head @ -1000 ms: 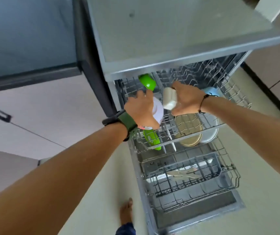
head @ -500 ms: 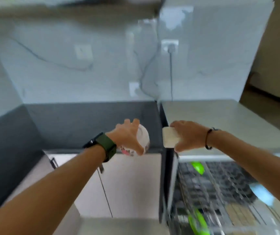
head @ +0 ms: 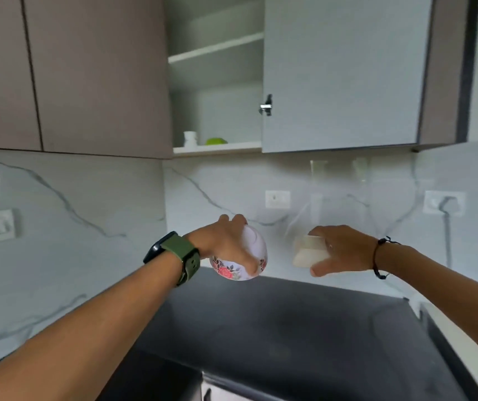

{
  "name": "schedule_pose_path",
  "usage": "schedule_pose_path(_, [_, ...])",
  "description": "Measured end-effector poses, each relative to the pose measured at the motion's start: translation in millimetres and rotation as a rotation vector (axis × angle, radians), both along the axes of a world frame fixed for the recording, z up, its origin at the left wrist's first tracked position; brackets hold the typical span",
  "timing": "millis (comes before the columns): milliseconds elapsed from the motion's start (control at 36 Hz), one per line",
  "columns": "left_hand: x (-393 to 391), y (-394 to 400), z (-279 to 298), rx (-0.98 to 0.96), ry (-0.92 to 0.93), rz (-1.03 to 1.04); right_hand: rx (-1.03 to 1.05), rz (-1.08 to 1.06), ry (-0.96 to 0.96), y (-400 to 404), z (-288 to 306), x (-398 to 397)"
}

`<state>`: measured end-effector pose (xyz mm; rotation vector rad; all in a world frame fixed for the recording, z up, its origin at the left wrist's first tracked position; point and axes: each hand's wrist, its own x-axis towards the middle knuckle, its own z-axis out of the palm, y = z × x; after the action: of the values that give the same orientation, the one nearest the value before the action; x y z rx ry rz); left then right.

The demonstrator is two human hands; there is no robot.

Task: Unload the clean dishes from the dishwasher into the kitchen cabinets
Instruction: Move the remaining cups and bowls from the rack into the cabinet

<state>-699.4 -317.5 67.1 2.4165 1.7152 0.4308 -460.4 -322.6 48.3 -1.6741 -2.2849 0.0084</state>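
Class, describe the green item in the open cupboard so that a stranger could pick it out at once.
Find the open wall cabinet above the marble backsplash. On its bottom shelf sit two things: a small white cup and, to its right, the low green item. It alone is bright green and squat.

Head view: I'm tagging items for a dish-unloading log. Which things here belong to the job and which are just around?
Part of the job:
- floral bowl, gripped by the left hand
- white dish, held by the right hand
- open cabinet
- white cup and green item on its lower shelf

Just around:
- dark countertop
- wall sockets
- plugged-in cable
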Motion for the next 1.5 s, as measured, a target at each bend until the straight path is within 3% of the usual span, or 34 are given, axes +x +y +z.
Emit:
schedule_pose_path(333, [-44, 128, 47, 0.022, -0.174, 0.083, 0.130, 0.092, 0.064, 159, 58, -55])
schedule_pose_path(583, [-58, 225, 98, 0.083, -0.195, 0.108, 0.237, 0.073, 0.067, 270, 133, -89])
schedule_pose_path(889, [-90, 327, 177, 0.138, -0.184, 0.029, 0.265, -0.005, -0.135, 349, 218, -133])
schedule_pose_path(1222, [-110, 375, 218, 0.185, -0.215, 0.012, 0.060, -0.279, -0.116, 426, 268, -141])
schedule_pose_path(1500, [-104, 375, 221, 0.195, -0.163, 0.013, -0.069, -0.301, -0.120, 437, 266, -133])
